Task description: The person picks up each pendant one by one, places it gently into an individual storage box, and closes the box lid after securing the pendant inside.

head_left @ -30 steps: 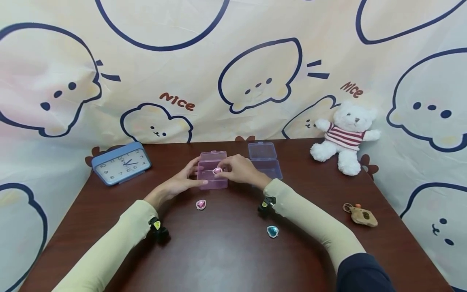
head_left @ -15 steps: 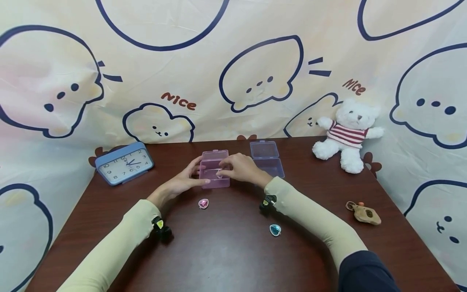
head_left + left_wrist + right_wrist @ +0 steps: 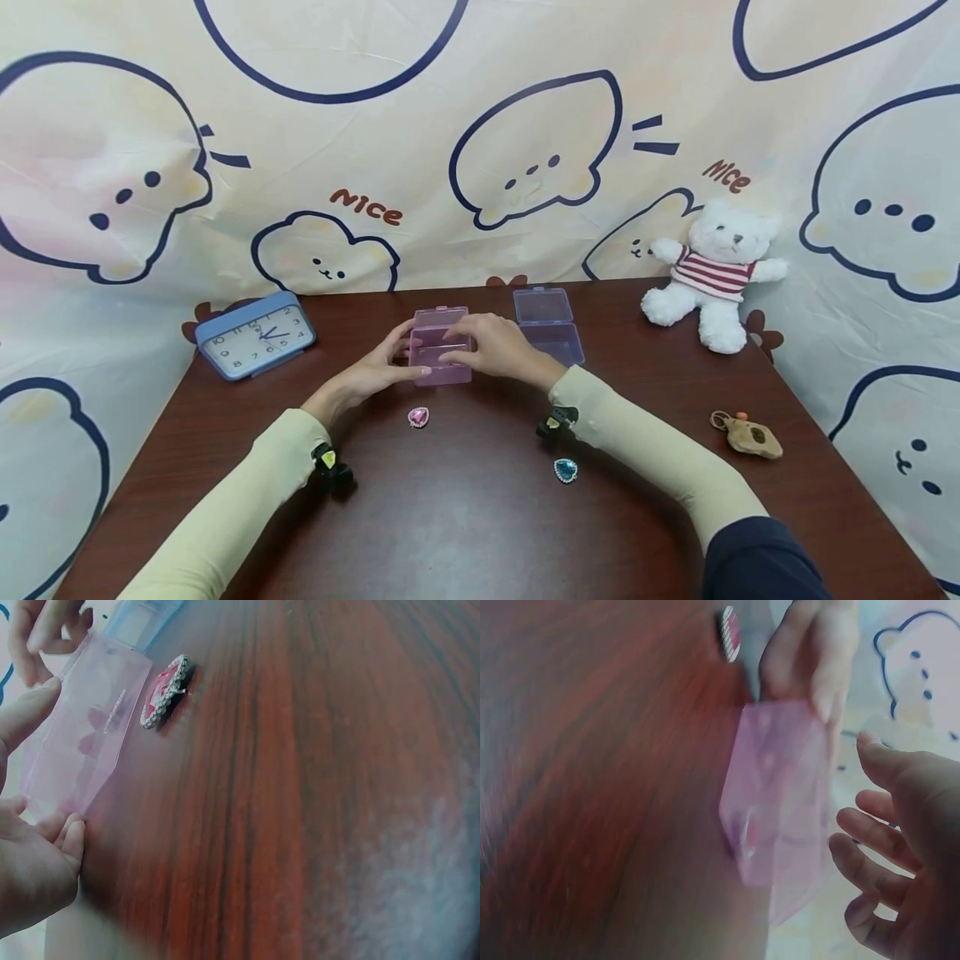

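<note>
A pink see-through box (image 3: pixel 442 377) stands with its lid raised, and my left hand (image 3: pixel 371 373) grips its left side between thumb and fingers. Over the box's right part is my right hand (image 3: pixel 498 346), fingers parted and holding nothing. Through the box wall in the right wrist view shows a pink gem (image 3: pixel 750 831) lying inside. Another pink heart gem (image 3: pixel 418 417) rimmed with small clear stones lies on the table in front of the box. Nearer the front is a blue heart gem (image 3: pixel 566 471).
A purple see-through box (image 3: pixel 553 342) with its lid up stands right of the pink one. At the back left is a blue clock (image 3: pixel 258 337); at the right are a white teddy bear (image 3: pixel 716 283) and a tan key pouch (image 3: pixel 752 438).
My right hand has let go of the pink gem, which is now inside the pink box, and its fingers have parted. My left hand still holds the box.
</note>
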